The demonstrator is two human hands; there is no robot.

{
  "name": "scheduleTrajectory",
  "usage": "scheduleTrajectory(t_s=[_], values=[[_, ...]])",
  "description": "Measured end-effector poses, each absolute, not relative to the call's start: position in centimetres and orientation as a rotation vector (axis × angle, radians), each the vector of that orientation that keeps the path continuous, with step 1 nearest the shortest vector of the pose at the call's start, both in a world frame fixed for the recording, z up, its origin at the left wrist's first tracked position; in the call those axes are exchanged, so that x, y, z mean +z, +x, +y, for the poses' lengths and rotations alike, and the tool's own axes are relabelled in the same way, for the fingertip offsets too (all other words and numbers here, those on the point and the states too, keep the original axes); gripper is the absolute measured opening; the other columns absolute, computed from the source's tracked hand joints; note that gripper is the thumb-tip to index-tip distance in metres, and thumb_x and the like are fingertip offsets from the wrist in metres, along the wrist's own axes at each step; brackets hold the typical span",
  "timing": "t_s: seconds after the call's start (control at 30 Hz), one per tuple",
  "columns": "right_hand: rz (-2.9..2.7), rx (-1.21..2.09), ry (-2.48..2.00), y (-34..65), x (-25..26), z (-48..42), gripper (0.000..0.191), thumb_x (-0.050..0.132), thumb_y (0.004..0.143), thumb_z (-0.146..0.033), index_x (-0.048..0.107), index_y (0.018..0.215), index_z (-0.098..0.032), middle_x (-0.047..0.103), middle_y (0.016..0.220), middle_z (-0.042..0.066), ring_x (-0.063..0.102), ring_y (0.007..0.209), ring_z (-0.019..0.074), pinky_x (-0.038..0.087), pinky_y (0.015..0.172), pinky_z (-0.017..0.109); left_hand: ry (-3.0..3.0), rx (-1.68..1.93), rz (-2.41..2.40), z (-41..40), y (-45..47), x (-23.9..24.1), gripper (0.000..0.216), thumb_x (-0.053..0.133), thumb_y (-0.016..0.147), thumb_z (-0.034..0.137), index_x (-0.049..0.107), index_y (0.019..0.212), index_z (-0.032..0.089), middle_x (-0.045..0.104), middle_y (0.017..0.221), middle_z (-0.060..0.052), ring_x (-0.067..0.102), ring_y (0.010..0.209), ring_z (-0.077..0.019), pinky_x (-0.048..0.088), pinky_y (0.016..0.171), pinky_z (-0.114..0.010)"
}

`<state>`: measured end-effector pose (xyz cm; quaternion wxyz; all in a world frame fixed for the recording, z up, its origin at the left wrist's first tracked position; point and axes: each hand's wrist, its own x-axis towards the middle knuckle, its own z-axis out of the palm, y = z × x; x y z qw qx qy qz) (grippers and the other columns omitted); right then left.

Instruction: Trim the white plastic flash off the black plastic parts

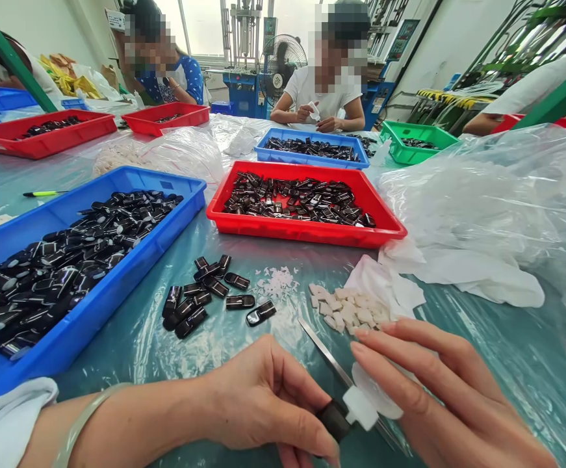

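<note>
My left hand (268, 403) pinches a small black clip-like part (334, 419) between thumb and fingers. A white plastic piece (360, 408) with a translucent rounded flap meets the end of that part. My right hand (438, 390) is against the flap, its fingers long and its thumb hidden. Beneath the white piece runs a thin metal tool (326, 351), tweezer-like, slanting toward the loose pieces. Several glossy black parts (205, 292) lie in a loose group ahead of my left hand. Small cream-coloured pieces (346, 309) are heaped just beyond my right fingertips, beside white scraps (277, 281).
A blue tray (166, 244) at left and a red tray (307, 235) ahead hold many black parts. Clear plastic sheeting (497, 195) and white cloth (487, 276) lie at right. Across the table a person (329, 97) handles a white piece; farther trays (43, 149) stand behind.
</note>
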<state>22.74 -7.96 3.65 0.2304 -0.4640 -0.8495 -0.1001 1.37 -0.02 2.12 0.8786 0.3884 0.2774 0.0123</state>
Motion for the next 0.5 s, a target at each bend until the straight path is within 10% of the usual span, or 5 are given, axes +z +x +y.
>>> scheduleTrajectory(t_s=[0.5], values=[[-2.423, -0.426, -1.220, 22.55, 4.61, -7.99, 0.035, 0.033, 0.093, -0.017, 0.055, 0.120, -0.021, 0.063, 0.114, 0.004, 0.047, 0.116, 0.0220, 0.036, 0.102, 0.046, 0.828, -0.016, 0.599, -0.14, 1.44, 2.18, 0.015, 0.072, 0.061, 0.020, 0.073, 0.072, 0.011, 0.063, 0.057, 0.000, 0.057, 0.045, -0.0065, 0.048, 0.046, -0.013]])
